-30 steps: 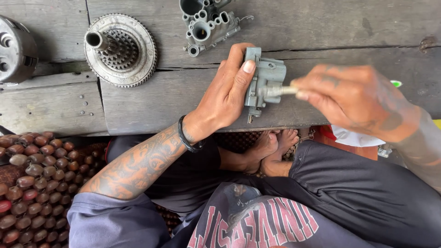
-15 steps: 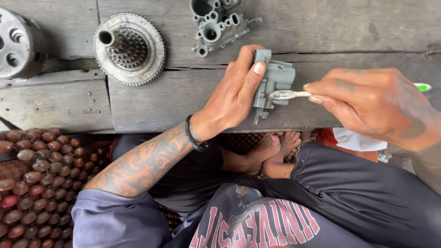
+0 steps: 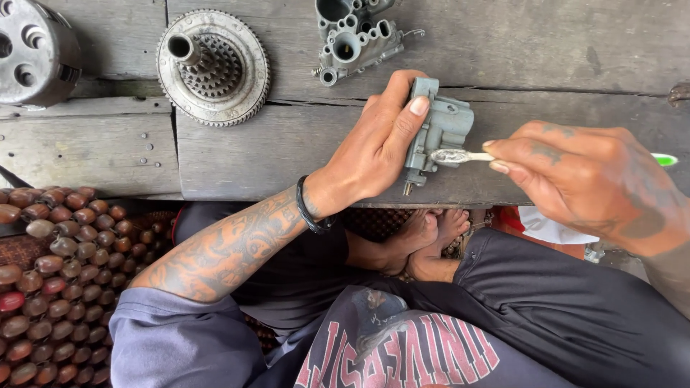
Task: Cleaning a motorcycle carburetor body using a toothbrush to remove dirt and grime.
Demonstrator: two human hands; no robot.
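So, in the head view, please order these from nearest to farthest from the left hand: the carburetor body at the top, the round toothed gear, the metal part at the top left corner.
From the left hand:
1. Carburetor body, just above the hand at the top edge.
2. Round toothed gear, up and to the left on the wooden planks.
3. Metal part, at the far top left corner.
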